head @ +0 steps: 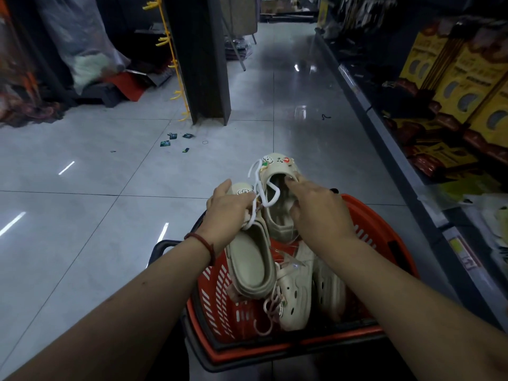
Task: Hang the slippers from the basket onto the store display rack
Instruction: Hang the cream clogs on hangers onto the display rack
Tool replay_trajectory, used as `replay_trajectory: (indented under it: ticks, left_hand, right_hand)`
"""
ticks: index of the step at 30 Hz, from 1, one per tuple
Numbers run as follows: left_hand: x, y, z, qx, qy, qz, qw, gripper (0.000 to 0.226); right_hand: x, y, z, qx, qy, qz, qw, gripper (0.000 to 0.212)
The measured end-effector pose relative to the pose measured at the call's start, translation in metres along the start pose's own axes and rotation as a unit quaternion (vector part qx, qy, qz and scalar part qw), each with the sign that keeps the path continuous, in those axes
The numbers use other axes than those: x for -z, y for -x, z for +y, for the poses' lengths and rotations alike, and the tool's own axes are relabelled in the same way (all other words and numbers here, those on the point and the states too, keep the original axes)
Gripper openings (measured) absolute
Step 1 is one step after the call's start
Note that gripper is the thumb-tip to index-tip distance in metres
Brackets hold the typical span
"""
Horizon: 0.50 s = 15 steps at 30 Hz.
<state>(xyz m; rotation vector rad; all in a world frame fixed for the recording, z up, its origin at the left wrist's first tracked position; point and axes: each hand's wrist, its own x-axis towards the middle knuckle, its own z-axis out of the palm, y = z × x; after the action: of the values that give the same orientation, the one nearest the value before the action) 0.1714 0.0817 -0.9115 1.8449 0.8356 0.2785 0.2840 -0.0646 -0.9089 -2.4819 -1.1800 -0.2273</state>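
Above basket (384,229) | left hand (228,213) grips near slipper (250,259) | right hand (321,213) holds far slipper (277,171) | both lengthwise, toes pointing away

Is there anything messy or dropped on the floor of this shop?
Yes. Several small green tags lie scattered on the grey floor by the foot of the dark pillar, with a thin ring beside them. A small dark curly bit lies farther right. They look dropped, not put there.
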Motion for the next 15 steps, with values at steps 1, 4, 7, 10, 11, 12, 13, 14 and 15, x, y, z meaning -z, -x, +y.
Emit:
replay_trajectory:
  ticks: [1, 4, 7, 10, 11, 12, 13, 14, 15]
  left_hand:
    - [0.002, 0.0, -0.003, -0.02, -0.025, -0.008, 0.999, 0.042]
    - [0.003, -0.002, -0.008, -0.048, -0.077, -0.012, 0.996, 0.029]
    - [0.002, 0.003, -0.006, -0.072, -0.122, 0.015, 0.99, 0.028]
    - [-0.001, 0.004, -0.006, -0.125, -0.2, 0.072, 0.969, 0.021]
    - [-0.001, 0.005, -0.007, -0.144, -0.223, 0.086, 0.96, 0.019]
    - [-0.002, 0.005, -0.007, -0.163, -0.238, 0.097, 0.953, 0.019]
    - [-0.002, 0.006, -0.007, -0.177, -0.249, 0.104, 0.947, 0.019]
    - [-0.002, 0.006, -0.008, -0.187, -0.257, 0.109, 0.942, 0.019]
    - [-0.002, 0.007, -0.007, -0.194, -0.266, 0.112, 0.938, 0.019]
  right_hand:
    - [-0.001, 0.0, 0.0, 0.002, -0.003, 0.0, 1.0, 0.059]
    - [-0.002, 0.0, 0.002, 0.005, -0.008, 0.012, 1.0, 0.053]
    - [-0.002, 0.0, 0.003, 0.005, -0.077, 0.05, 0.996, 0.039]
    - [0.003, -0.005, 0.006, -0.056, -0.242, 0.085, 0.965, 0.011]
    - [0.004, -0.007, 0.008, -0.076, -0.281, 0.084, 0.953, 0.01]
    - [0.005, -0.009, 0.01, -0.091, -0.311, 0.077, 0.943, 0.011]
    - [0.006, -0.009, 0.011, -0.105, -0.336, 0.068, 0.933, 0.015]
    - [0.007, -0.009, 0.012, -0.122, -0.361, 0.059, 0.923, 0.022]
    - [0.007, -0.009, 0.014, -0.143, -0.383, 0.054, 0.911, 0.029]
